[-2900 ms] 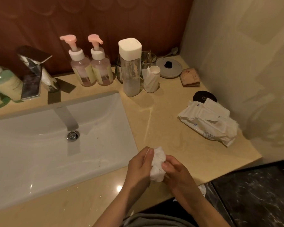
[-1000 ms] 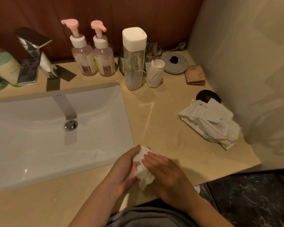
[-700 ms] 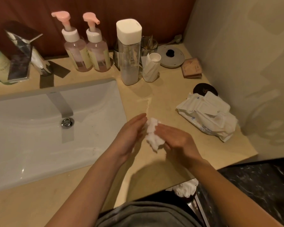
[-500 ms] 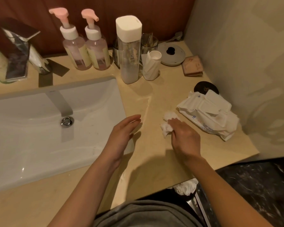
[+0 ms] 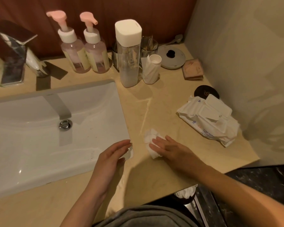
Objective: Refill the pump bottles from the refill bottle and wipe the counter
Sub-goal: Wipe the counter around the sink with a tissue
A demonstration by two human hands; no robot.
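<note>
We see the right hand (image 5: 174, 149) lying flat and open on a crumpled white wipe (image 5: 150, 138) on the beige stone counter (image 5: 167, 171), right of the white sink (image 5: 39, 141), while the left hand (image 5: 111, 158) hovers open and empty nearby.

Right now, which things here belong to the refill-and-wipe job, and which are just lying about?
Job: pump bottles, refill bottle, crumpled wipe under right hand, counter, wipes pack.

Lying about: faucet, sink, round lid, black disc.
</note>
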